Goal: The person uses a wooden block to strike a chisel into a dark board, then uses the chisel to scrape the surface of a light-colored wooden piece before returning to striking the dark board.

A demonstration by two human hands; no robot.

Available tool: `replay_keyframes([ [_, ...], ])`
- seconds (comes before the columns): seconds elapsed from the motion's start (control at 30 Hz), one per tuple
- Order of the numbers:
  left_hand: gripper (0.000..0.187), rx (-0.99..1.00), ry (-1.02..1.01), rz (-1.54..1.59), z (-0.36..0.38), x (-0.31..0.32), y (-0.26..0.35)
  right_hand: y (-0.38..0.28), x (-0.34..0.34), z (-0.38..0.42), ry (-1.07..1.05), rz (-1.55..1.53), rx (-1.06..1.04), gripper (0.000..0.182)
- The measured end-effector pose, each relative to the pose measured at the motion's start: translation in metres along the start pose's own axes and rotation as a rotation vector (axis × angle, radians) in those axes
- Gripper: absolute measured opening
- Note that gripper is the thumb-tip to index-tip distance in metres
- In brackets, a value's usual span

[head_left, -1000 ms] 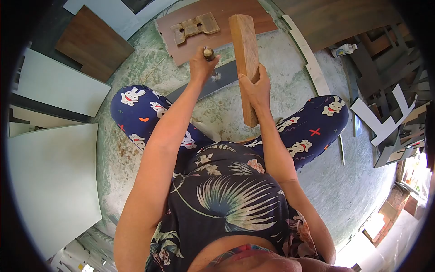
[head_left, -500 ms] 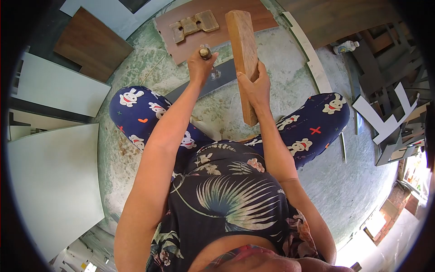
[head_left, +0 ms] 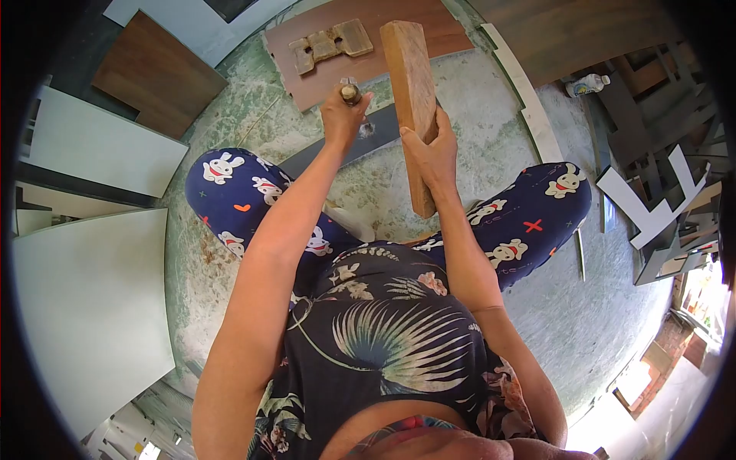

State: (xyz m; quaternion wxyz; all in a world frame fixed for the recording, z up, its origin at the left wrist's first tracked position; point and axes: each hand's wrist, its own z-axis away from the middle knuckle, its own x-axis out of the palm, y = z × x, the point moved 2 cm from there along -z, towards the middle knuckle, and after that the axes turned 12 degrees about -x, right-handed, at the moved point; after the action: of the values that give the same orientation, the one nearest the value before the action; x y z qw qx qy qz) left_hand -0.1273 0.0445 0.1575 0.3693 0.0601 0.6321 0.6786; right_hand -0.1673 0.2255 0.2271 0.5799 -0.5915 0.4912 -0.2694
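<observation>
My left hand (head_left: 343,119) is closed around a chisel (head_left: 350,93), whose round wooden handle end points up at me; its lower part is mostly hidden. Below that hand, a long dark grey board (head_left: 383,136) lies on the floor, with a pale, shiny patch (head_left: 366,129) on it that I cannot make out. My right hand (head_left: 434,153) grips a thick wooden block (head_left: 414,84) by its lower half, with the thumb across the near face. The block is held lengthwise, its far end beyond the chisel and to the right of it.
A notched wooden piece (head_left: 331,46) rests on a brown board (head_left: 429,31) ahead. Pale panels (head_left: 100,299) stand at the left. To the right are a long light strip (head_left: 529,107), a plastic bottle (head_left: 588,85) and a pile of offcuts (head_left: 659,199). My bent legs (head_left: 529,207) flank the work.
Very little differs. The block and both hands sit slightly lower in view, along with a small shift of the whole scene. Both grips are unchanged.
</observation>
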Motion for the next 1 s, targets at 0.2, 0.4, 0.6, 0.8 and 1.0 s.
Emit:
replay_keyframes([
  [0.2, 0.032, 0.051, -0.029, -0.023, -0.001, 0.004, -0.007, 0.005, 0.002, -0.002, -0.009, -0.03, 0.002, 0.058],
  [0.4, 0.032, 0.041, -0.043, -0.002, 0.0, 0.004, -0.007, 0.004, 0.003, -0.002, -0.027, -0.033, 0.019, 0.058],
  [0.6, 0.033, 0.103, -0.003, -0.076, -0.003, 0.002, -0.011, -0.016, 0.003, -0.004, -0.037, 0.013, -0.121, 0.072],
  [0.8, 0.027, 0.19, 0.019, -0.088, -0.005, 0.003, -0.012, -0.016, 0.016, -0.003, -0.222, 0.064, -0.147, 0.078],
  [1.0, 0.018, 0.178, 0.003, -0.046, -0.003, -0.004, -0.005, -0.011, 0.023, -0.001, -0.32, 0.171, -0.12, 0.079],
])
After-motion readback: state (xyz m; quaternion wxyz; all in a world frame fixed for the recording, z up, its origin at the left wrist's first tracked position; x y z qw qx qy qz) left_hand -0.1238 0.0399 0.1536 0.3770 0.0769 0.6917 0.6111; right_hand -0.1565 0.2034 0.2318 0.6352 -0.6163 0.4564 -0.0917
